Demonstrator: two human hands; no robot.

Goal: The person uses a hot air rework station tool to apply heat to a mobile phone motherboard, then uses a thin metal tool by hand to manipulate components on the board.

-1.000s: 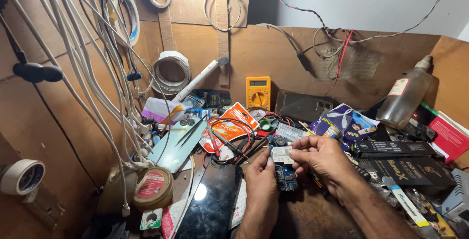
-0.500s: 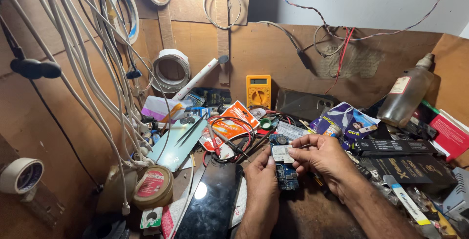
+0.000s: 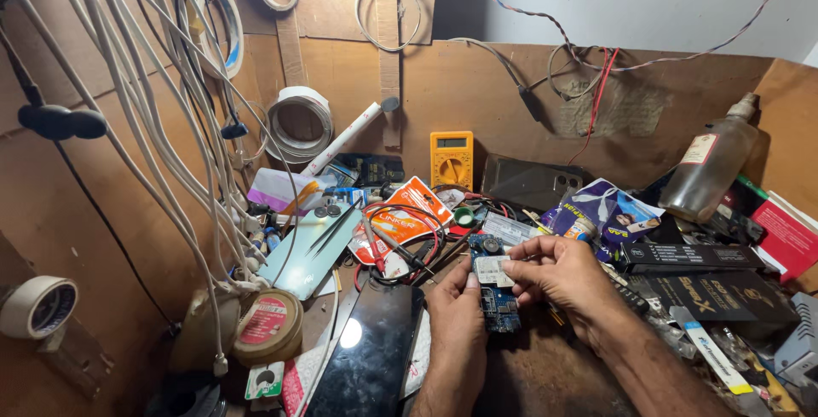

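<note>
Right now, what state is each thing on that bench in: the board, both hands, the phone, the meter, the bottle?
Circuit board: bare, out of any casing, held between both hands.
Left hand: gripping the board's left edge.
Right hand: fingers pinching the board's upper part.
Black phone: lying flat, screen dark.
Yellow multimeter: propped upright against the wall; display too small to read.
Glass bottle: capped, leaning on the wall.
</note>
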